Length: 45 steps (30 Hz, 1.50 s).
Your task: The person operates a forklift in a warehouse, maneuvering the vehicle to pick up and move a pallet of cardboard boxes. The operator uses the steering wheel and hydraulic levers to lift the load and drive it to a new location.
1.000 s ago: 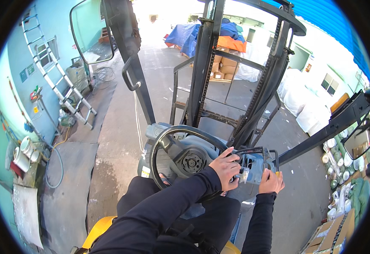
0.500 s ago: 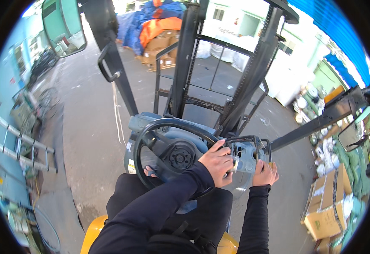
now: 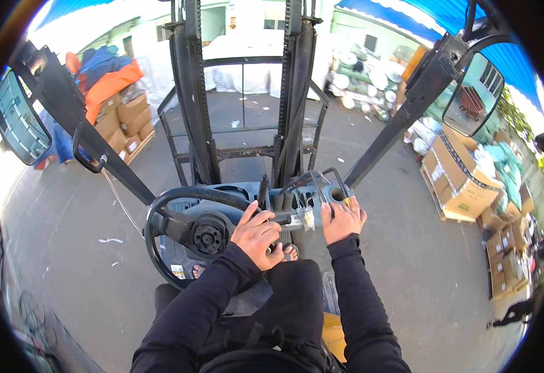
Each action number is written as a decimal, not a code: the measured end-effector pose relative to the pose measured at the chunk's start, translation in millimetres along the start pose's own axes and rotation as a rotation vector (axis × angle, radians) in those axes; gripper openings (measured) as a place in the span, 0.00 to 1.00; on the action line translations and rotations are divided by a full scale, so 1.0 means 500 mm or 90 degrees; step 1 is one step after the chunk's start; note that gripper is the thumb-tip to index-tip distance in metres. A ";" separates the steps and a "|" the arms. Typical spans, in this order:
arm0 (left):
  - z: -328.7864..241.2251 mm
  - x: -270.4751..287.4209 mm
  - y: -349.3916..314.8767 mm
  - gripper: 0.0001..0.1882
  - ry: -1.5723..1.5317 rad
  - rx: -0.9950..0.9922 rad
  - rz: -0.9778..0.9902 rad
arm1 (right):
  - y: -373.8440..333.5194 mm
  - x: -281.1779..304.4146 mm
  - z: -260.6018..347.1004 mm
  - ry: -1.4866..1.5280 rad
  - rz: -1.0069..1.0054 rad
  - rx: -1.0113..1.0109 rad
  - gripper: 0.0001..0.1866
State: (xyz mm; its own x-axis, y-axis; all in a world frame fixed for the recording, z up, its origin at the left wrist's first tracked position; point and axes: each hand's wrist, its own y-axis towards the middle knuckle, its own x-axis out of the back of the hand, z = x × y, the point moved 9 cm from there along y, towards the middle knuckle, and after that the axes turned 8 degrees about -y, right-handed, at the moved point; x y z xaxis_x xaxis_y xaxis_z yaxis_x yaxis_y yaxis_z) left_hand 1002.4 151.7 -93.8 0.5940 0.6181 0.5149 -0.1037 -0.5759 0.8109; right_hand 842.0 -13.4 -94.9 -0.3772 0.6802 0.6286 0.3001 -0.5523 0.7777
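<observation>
I sit at the controls of a forklift, its black steering wheel [image 3: 154,219] in front of me. My left hand [image 3: 258,236] is closed over the right side of the rim, fingers a little apart; a dark knob shows under the palm. My right hand [image 3: 344,221] is at the right end of the grey dashboard [image 3: 228,188], its fingers curled over something they hide, with a bit of yellow at the fingertips. Between the hands stands a black lever [image 3: 263,189]. A bent black bar [image 3: 314,178] rises beside my right hand. Ahead is the lifting mast [image 3: 192,93].
Cartons [image 3: 124,118] under blue and orange sheets stand on a pallet at far left. Rolls [image 3: 360,74] are piled at the back right. A large carton [image 3: 458,174] and stacked smaller boxes [image 3: 507,255] sit on the right. Mirrors [image 3: 474,93] flank the dark frame posts.
The surroundings have swung leftward in view: the sheeted cartons went from centre to left, and the mast now looks upright. Both hands stay at the same controls.
</observation>
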 end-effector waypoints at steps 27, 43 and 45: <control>0.917 0.534 -0.350 0.24 -0.170 -0.090 0.111 | 0.011 -0.241 0.519 -0.417 -0.021 -0.314 0.21; 1.335 0.553 -0.283 0.17 -0.445 -0.311 0.106 | -0.022 -0.278 0.806 -0.594 -0.098 -0.420 0.29; 1.389 0.590 -0.270 0.17 -0.475 -0.323 0.089 | -0.052 -0.278 0.841 -0.632 -0.092 -0.481 0.27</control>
State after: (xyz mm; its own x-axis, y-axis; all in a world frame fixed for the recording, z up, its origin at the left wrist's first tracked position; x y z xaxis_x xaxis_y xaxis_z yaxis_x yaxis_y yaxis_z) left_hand 1745.5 40.2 -244.5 0.8930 -0.0484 0.4475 -0.4473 -0.2056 0.8704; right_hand 1254.9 109.0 -200.7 0.5549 0.6449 0.5256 -0.3891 -0.3572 0.8491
